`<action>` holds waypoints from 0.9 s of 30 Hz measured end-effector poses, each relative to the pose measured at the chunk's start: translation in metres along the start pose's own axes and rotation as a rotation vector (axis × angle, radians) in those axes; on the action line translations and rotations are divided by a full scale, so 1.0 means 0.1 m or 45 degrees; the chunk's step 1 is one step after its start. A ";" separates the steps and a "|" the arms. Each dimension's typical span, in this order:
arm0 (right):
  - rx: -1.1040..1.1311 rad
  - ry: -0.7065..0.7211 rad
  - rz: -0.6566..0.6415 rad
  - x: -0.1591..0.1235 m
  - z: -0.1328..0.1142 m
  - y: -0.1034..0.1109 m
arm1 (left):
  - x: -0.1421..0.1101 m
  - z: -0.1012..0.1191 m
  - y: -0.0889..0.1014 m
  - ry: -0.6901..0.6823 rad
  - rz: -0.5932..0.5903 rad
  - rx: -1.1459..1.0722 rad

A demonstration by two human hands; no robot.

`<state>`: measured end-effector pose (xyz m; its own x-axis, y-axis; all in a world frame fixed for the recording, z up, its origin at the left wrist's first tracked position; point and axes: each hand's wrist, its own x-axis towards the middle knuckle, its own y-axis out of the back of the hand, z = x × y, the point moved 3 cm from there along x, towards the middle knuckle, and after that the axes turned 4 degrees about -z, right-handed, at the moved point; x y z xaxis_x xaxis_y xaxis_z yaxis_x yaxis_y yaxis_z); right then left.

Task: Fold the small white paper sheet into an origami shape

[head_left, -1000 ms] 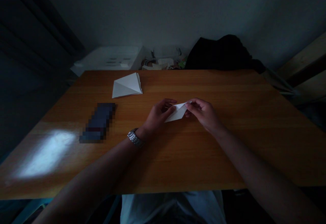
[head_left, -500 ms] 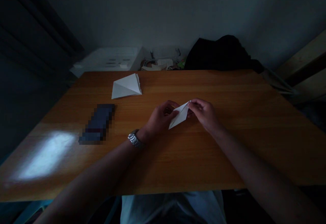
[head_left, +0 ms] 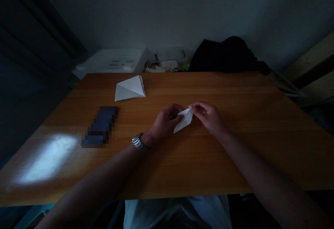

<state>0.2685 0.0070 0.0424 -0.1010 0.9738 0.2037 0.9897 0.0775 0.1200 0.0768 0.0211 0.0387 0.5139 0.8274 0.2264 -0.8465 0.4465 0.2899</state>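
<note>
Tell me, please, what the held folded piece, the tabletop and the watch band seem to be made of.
Folded piece: probably matte white paper, being thin and creased. Tabletop: wood or wood-look laminate, with grain streaks and a sheen where light falls. Watch band: likely polished metal, silvery and linked.

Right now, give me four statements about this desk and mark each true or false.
1. The left hand and right hand both hold the smaller folded paper. True.
2. The watch is on the right wrist. False: the watch is on the left.
3. The larger folded paper lies on the table. True.
4. The pixelated dark object touches the right hand. False: the pixelated dark object lies apart from both hands.
</note>
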 end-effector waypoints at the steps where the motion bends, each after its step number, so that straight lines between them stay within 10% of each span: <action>1: -0.018 0.007 -0.001 0.00 0.00 0.00 | 0.00 0.00 0.00 0.012 -0.012 -0.004; 27: 0.325 -0.165 0.169 0.02 0.05 0.05 | -0.03 -0.05 -0.04 0.194 -0.225 -0.475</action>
<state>0.2739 0.0106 0.0389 0.0286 0.9969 0.0736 0.9884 -0.0172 -0.1508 0.0778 0.0189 0.0327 0.6529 0.7554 0.0558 -0.7538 0.6552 -0.0499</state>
